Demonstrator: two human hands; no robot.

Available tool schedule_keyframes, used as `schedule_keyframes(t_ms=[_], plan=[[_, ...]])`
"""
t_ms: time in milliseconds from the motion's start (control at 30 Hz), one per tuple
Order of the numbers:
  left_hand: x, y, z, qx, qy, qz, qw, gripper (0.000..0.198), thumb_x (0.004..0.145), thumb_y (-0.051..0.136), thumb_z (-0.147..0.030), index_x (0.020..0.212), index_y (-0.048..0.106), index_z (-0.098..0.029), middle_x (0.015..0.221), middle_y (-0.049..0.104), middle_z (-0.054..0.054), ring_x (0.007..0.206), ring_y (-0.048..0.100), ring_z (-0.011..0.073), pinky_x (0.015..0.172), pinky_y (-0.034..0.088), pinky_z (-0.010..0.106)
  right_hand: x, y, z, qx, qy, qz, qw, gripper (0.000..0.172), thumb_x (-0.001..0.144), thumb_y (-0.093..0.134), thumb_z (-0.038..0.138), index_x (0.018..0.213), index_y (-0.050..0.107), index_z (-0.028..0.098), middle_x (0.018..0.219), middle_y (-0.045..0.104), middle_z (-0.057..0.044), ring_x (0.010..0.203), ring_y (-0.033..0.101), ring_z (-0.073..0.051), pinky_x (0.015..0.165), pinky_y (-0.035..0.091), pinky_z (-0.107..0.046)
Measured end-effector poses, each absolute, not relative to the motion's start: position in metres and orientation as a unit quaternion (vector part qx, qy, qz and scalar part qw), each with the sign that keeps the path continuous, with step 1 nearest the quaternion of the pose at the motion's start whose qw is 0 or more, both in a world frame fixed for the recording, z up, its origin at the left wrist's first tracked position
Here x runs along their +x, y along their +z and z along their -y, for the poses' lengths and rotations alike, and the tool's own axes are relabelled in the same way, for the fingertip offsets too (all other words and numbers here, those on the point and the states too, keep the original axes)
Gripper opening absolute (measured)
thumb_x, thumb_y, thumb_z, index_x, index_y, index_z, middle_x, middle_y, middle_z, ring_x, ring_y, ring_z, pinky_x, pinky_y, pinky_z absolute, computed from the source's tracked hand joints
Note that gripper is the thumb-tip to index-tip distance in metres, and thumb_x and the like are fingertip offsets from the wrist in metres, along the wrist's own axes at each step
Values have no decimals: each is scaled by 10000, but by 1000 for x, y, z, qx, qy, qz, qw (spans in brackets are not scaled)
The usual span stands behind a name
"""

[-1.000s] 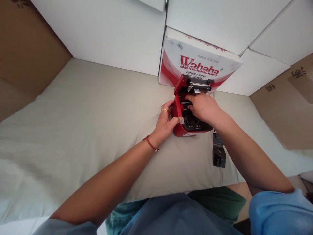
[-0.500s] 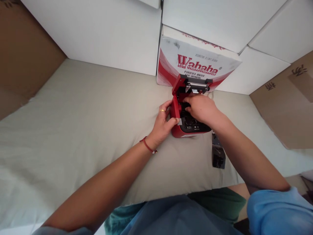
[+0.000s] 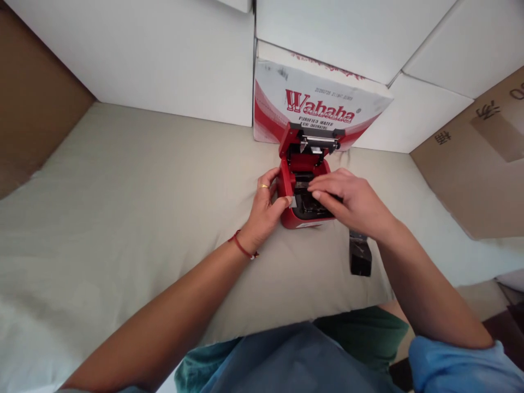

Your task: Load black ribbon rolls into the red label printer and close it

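Note:
A small red device with its lid flipped up stands on a pale cloth-covered surface. Its open top shows a black inner part. My left hand grips the device's left side, thumb on the front corner; it wears a gold ring and a red wrist cord. My right hand lies over the device's right side, its fingers stretched together across the black inner part. Whether the fingers pinch anything is hidden.
A white and red "Wahaha" carton stands right behind the device. White boxes line the back, brown cardboard boxes stand at both sides. A small black object lies on the cloth under my right wrist.
My right hand has drawn back from deep inside the device toward its right front. The red inside of the lid now shows. My left hand keeps its grip.

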State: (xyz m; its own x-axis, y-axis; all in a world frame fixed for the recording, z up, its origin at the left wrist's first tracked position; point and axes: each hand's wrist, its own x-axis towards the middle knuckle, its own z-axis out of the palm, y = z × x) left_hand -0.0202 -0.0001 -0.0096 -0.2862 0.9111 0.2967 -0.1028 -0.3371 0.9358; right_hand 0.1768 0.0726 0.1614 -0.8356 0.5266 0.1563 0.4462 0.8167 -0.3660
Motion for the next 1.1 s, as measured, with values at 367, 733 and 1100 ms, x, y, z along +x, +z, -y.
schedule_keyframes(t_ms=[367, 733, 1100], plan=[[-9, 33, 49, 667, 559, -490, -51, 598, 1066, 638, -317, 1657, 558, -369, 1579, 695, 90, 1569, 607, 356, 1380, 426, 637, 235, 120, -40, -236, 137, 947, 171, 375, 1184, 539, 302, 1439, 813, 308, 1589, 781, -92, 1560, 687, -254, 1414, 417, -575], [6, 34, 50, 734, 461, -483, -122, 704, 985, 734, -185, 1625, 626, -457, 1339, 830, 17, 1308, 763, 272, 1374, 409, 547, 199, 141, -117, -403, 153, 827, 362, 606, 1240, 276, 596, 1738, 541, 372, 1666, 697, -74, 1574, 655, -299, 1275, 579, -554], [20, 33, 50, 712, 465, -507, -140, 569, 990, 755, -132, 1447, 729, -470, 1332, 792, 6, 1401, 720, 262, 1471, 264, 617, 166, 158, -127, -327, 161, 881, 301, 693, 1226, 269, 693, 1413, 826, 326, 1414, 836, -55, 1462, 726, -278, 1286, 561, -522]])
